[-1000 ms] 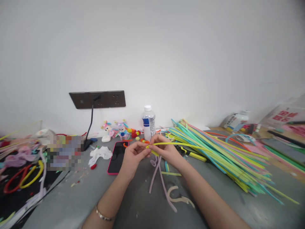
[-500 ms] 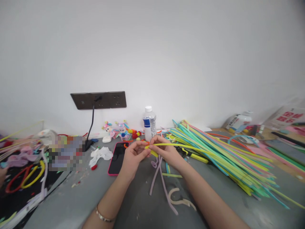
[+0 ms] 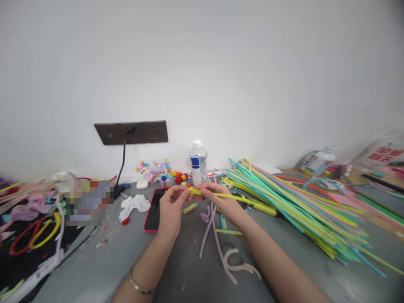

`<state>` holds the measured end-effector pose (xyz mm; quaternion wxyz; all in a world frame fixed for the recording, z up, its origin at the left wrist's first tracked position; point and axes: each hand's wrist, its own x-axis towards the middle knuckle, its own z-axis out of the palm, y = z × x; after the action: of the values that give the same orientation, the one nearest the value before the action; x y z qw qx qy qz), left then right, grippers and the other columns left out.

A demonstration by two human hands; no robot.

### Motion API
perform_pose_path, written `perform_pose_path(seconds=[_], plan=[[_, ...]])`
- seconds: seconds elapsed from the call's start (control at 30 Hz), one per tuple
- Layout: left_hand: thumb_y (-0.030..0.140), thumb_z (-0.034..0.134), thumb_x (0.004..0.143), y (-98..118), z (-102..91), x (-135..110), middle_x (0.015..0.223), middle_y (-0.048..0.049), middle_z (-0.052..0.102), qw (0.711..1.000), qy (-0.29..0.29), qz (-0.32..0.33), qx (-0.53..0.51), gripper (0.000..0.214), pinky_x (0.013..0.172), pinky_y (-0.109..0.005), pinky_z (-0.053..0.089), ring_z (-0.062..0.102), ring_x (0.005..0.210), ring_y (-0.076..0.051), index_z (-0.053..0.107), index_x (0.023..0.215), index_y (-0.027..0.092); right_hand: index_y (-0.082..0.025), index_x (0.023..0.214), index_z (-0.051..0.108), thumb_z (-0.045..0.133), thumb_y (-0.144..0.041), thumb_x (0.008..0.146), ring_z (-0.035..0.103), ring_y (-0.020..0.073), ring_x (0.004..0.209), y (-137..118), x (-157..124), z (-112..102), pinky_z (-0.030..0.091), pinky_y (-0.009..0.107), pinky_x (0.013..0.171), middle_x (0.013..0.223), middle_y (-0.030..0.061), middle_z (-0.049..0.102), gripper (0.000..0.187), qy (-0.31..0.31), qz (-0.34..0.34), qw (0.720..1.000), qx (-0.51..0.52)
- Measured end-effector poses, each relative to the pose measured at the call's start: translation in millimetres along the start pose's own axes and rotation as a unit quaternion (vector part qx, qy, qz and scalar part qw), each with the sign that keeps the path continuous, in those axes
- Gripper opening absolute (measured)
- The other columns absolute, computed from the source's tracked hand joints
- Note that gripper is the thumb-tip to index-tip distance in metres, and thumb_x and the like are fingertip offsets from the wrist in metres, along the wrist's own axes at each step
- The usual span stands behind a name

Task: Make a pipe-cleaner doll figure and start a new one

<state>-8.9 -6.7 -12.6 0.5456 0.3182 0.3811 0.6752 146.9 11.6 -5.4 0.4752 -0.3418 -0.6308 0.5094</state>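
Observation:
In the middle of the desk, my left hand (image 3: 172,208) pinches one end of a yellow pipe cleaner (image 3: 195,191) between thumb and fingertips. My right hand (image 3: 222,203) is closed on the same stem a little further along, and its rest trails off to the right. A short yellow-green piece (image 3: 190,208) lies on the desk just below the fingers. Purple pipe cleaners (image 3: 208,235), one with a curled end, lie crossed under my right hand. A cream curved piece (image 3: 232,261) rests nearer to me. Yellow-handled pliers or cutters (image 3: 260,207) lie behind my right wrist.
A large bundle of coloured pipe cleaners (image 3: 293,206) covers the right side. A bottle (image 3: 198,164) stands by the wall, beside small figures (image 3: 162,172). Left lie a pink-edged phone (image 3: 152,216), crumpled tissue (image 3: 135,205) and red and yellow loops (image 3: 34,237).
The yellow pipe cleaner, arched over my right forearm before, now runs lower and straighter. My left hand has shifted slightly left, and the short yellow-green piece shows on the desk.

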Motion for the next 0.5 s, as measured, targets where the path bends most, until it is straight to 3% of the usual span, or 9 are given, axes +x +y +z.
perform_pose_path(seconds=[0.13,0.3,0.5], plan=[[0.033,0.09,0.053,-2.6,-2.4,1.7,0.065,0.0006,0.069,1.0,0.003,0.014,0.023,0.031,0.063,-0.019,0.055,0.064,0.06,-0.009,0.072,0.071,0.015,-0.018,0.087,0.074,0.078,-0.043,0.071,0.064,0.0161,0.073,4.4,2.1,2.3,0.049,0.028,0.068,0.089,0.0051,0.074,0.03,0.013,0.034,0.998,0.047],[0.032,0.086,0.061,-7.2,-5.6,0.9,0.07,-0.0007,0.07,0.997,-0.031,0.016,0.067,0.025,0.064,-0.021,0.055,0.064,0.062,-0.01,0.071,0.072,0.015,-0.018,0.08,0.075,0.074,-0.04,0.073,0.059,0.0145,0.062,2.4,4.0,-1.5,0.046,0.028,0.062,0.066,0.0014,0.068,0.024,0.043,0.035,0.998,0.004],[0.03,0.084,0.063,-4.7,-5.0,-1.7,0.077,-0.0015,0.072,0.989,-0.075,0.033,0.126,0.025,0.067,-0.025,0.058,0.067,0.067,-0.013,0.071,0.079,0.017,-0.017,0.075,0.073,0.076,-0.046,0.07,0.055,0.0136,0.061,-0.7,3.5,-5.7,0.045,0.028,0.061,0.065,0.0005,0.065,0.029,0.052,0.055,0.997,0.027]])
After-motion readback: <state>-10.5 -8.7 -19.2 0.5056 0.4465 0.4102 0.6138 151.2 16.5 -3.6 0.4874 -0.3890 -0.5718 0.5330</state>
